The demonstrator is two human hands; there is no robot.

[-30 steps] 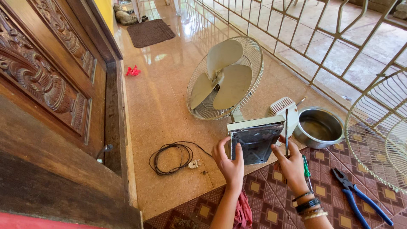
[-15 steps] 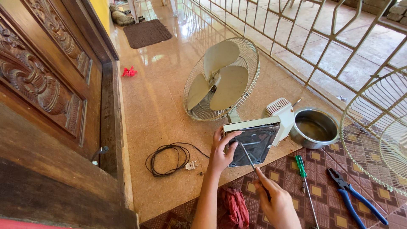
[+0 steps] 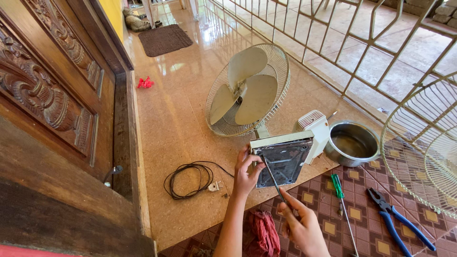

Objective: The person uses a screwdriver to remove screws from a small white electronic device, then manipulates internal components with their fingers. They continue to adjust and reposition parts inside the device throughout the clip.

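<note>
Head view, single frame.

Held item: square cream-edged fan base point(image 3: 284, 159), tipped on edge so its dark, stained underside faces the camera; it rests on the floor below the fan head, at the edge of the mat.

Left hand point(image 3: 246, 172): fingers curled around the base's left edge, clamped on it.

Right hand point(image 3: 301, 222): closed around the handle of a thin metal-shafted screwdriver point(image 3: 271, 175) – the handle itself is hidden inside the fist; the tip reaches the dark underside, though exactly what it touches is too small to make out.

Fan head point(image 3: 247, 90): pale wire rear guard with three cream blades, standing upright behind the base; its stem is hidden by the base.

Nearby: white ribbed motor housing point(image 3: 314, 128) just beside the base; round steel pot point(image 3: 352, 143) to its right; green-handled screwdriver point(image 3: 341, 195) and blue-handled pliers point(image 3: 396, 221) on the mat; red cloth point(image 3: 264, 232) between the forearms; coiled black power cord point(image 3: 190, 180) with a plug.

Cut off: detached wire front guard point(image 3: 423, 143) at the right edge.

Surface and room: polished tan speckled floor point(image 3: 176, 109); maroon patterned mat point(image 3: 371, 209); carved wooden door point(image 3: 43, 90) at left; metal railing point(image 3: 342, 33) – tiled yard beyond; brown doormat point(image 3: 164, 39); small red object point(image 3: 145, 83).
</note>
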